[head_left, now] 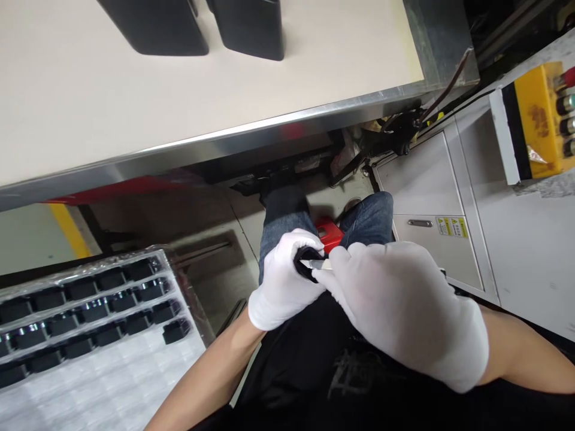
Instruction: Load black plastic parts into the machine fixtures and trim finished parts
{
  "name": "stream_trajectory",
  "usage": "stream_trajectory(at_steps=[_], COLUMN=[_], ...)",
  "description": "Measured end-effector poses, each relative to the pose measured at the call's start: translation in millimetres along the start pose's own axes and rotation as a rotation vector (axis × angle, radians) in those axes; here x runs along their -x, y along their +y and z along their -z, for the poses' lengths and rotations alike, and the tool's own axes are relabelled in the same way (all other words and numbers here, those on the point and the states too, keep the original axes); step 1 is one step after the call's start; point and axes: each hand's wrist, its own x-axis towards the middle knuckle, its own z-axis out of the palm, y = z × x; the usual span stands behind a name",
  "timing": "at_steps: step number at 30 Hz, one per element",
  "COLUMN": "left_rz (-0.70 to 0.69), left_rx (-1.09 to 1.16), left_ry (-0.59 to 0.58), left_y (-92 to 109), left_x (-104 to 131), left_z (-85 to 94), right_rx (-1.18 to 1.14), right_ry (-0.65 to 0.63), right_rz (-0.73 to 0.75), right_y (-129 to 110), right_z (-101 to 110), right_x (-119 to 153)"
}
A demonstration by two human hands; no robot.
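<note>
My left hand [282, 284], in a white glove, is wrapped round a small black hollow part [304, 273] with its opening facing up. My right hand [395, 299], gloved in white too, grips a knife [318, 264] with a short metal blade and a pale handle. The blade lies across the part's opening; whether it touches the rim I cannot tell. Both hands are close together above my lap, in front of the black shirt. The fingers hide most of the part and the handle's rear.
On the left, a white tray [135, 371] holds several rows of black parts [94, 311]. Two black housings [249, 27] stand on the metal-edged bench [179, 96] ahead. At right are grey cabinets [422, 173] and a yellow block [539, 120]. Something red [330, 234] shows between my legs.
</note>
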Motion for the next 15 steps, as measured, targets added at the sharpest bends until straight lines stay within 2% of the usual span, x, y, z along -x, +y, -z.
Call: stream_trajectory(at_steps=[4,10,15], left_rz=[-0.007,-0.024,-0.03], left_rx=[0.033,0.027,-0.028], left_ry=[-0.016,-0.027,-0.026], left_y=[0,-1,-1], left_x=[0,1,2], left_z=[-1.4,-2.5,-3.2], right_rx=[0.042,0.092,0.004], right_ry=[0.002,0.149,0.132], right_rz=[-0.022,0.049,0.016], right_y=[0,4,1], right_z=[-4,-14,-16], right_x=[0,6,4])
